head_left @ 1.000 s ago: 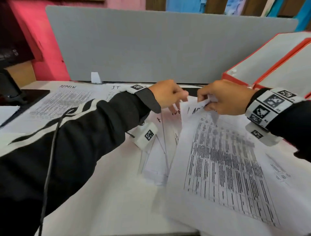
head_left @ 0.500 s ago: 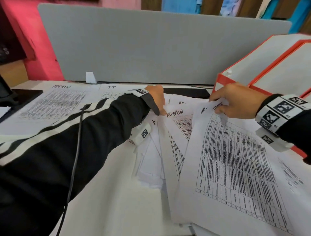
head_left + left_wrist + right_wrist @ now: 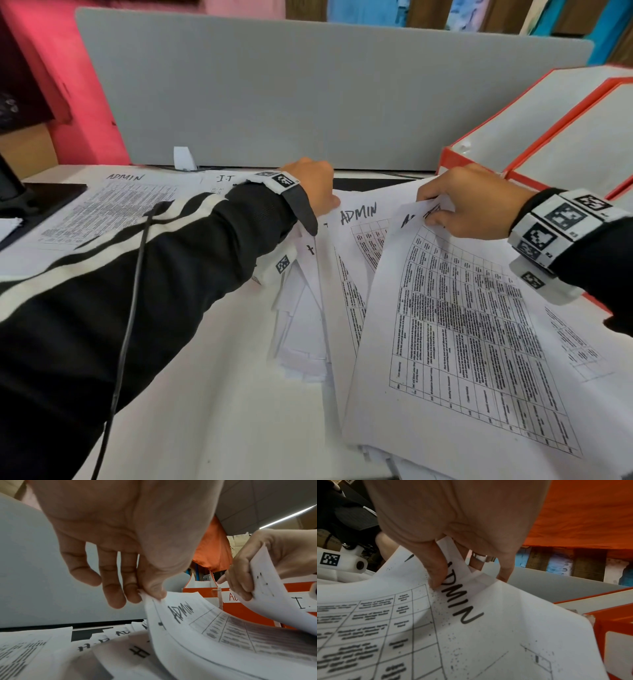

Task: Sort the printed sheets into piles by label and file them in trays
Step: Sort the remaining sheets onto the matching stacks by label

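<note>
Each grip pinched the top corner of an ADMIN sheet: left hand [image 3: 317, 186] one sheet [image 3: 352, 253], right hand [image 3: 476, 202] another sheet [image 3: 479, 342].

The printed tables [image 3: 479, 325] are too small to read (the right thumb [image 3: 435, 574] covers the label's first letter).

Matt paper sheets [image 3: 462, 329], glossy orange trays [image 3: 455, 161]
</note>
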